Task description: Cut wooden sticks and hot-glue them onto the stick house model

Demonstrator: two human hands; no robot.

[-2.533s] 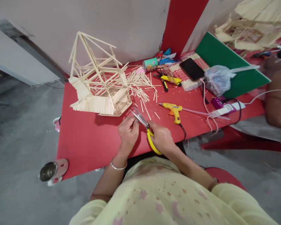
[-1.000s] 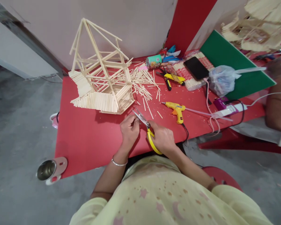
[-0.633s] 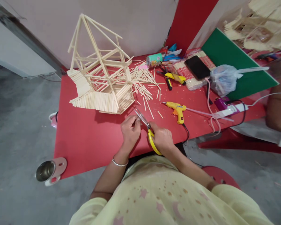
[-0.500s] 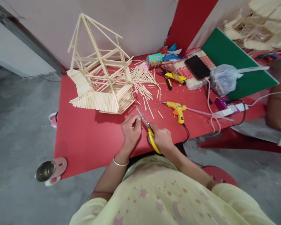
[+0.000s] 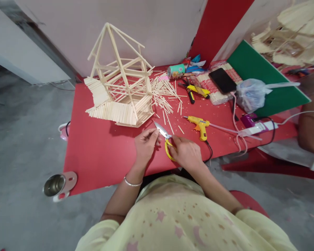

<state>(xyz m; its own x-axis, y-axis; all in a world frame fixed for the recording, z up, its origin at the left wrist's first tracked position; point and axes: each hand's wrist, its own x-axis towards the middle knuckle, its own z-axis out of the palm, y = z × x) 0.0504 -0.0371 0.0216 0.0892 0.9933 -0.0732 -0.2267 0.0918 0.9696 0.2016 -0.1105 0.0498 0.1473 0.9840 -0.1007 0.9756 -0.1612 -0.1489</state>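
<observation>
Near the table's front edge, my right hand [image 5: 187,150] grips yellow-handled scissors [image 5: 162,131] whose blades point up and to the left. Beside the blades, my left hand [image 5: 146,144] has its thumb and forefinger pinched together; whatever they hold is too small to make out. Just beyond both hands stands a house-like frame of thin wooden sticks [image 5: 125,78], with tall roof poles and slatted panels at its lower front. Loose wooden sticks [image 5: 163,92] lie in a heap to the right of the frame.
A yellow glue gun [image 5: 200,125] lies right of my hands. Behind it are pliers [image 5: 189,94], a green can [image 5: 176,71], a phone [image 5: 222,80], a plastic bag [image 5: 251,94] and a green board [image 5: 264,73]. A metal cup [image 5: 54,185] stands at the left corner. Another person's arm [image 5: 311,125] shows far right.
The scissors have turned, showing their blades broadside and handle loops closer to my palm. My left fingers have loosened slightly at the pinch. The whole view has shifted a little.
</observation>
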